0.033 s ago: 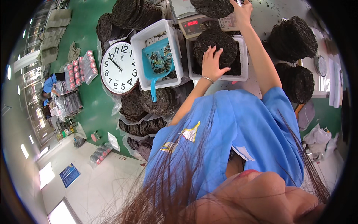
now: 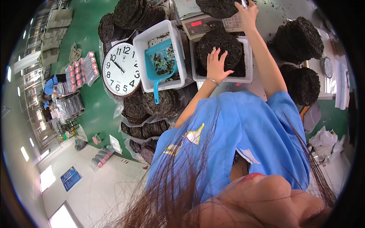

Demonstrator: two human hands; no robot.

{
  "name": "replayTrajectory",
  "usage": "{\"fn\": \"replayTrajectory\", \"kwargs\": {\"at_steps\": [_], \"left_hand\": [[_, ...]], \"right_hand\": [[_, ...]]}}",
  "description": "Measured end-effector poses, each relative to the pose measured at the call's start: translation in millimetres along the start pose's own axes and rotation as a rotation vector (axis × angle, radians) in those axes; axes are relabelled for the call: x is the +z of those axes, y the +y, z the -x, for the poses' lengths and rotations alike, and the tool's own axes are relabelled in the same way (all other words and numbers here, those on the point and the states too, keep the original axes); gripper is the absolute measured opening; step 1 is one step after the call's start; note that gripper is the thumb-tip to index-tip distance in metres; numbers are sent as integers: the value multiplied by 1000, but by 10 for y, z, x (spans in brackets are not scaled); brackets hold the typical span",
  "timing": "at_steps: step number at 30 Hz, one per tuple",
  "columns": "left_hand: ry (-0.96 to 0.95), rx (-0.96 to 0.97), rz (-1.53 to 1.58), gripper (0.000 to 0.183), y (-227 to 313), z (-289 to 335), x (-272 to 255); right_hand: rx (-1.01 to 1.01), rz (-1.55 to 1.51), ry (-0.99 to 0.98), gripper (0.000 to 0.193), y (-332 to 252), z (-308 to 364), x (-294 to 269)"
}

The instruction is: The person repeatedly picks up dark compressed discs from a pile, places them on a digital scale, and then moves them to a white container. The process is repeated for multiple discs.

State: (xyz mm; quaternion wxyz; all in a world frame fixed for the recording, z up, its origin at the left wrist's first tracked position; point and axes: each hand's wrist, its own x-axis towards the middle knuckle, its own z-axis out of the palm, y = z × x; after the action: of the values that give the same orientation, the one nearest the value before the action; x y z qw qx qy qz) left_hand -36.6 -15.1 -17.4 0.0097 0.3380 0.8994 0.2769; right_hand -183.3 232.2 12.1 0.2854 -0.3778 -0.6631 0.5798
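My left hand point(image 2: 217, 69) lies with fingers spread on a round, dark cake of what looks like dried seaweed point(image 2: 219, 43). That cake rests in a white plastic tub point(image 2: 248, 62) holding more dark material. Farther off, at the top edge, my right hand point(image 2: 248, 16) has its fingers bent beside the rim of a second dark round cake point(image 2: 217, 7). A pale sliver shows between thumb and fingers; I cannot tell what it is. This second cake sits over a digital scale point(image 2: 195, 27) with a lit red display, and the picture's edge cuts it off.
Left of the tub stands another white bin point(image 2: 180, 57) with a blue dustpan point(image 2: 156, 78) and scraps inside. Beside it is a round wall clock point(image 2: 122, 72). Stacks of dark cakes point(image 2: 138, 13) stand at the far left, others point(image 2: 300, 40) at right. A person point(image 2: 51, 87) works farther left.
The far cake has shifted slightly to the right, and my right-hand fingers have moved a little at its rim. My left hand stays on the near cake.
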Motion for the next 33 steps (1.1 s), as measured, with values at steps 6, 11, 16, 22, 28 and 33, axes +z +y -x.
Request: {"fn": "replayTrajectory", "kwargs": {"at_steps": [6,11,16,22,28,33], "left_hand": [[-126,64,26,57,-307,71,133],[-217,107,59,53,-362,44,70],[-264,121,133,63,-480,31,0],[-73,-84,358,78,-109,-38,-270],[261,-449,626,32,-466,6,-372],[734,-580,1241,27,-727,98,-1054]], "right_hand": [[-406,328,-286,40,862,844,-726],[-412,548,-320,49,1417,1366,-1015],[-491,647,-322,58,1188,1691,-925],[-171,-45,-685,60,659,1944,-739],[-169,-228,-821,60,357,1979,-666],[-748,563,-875,64,523,1904,-885]]}}
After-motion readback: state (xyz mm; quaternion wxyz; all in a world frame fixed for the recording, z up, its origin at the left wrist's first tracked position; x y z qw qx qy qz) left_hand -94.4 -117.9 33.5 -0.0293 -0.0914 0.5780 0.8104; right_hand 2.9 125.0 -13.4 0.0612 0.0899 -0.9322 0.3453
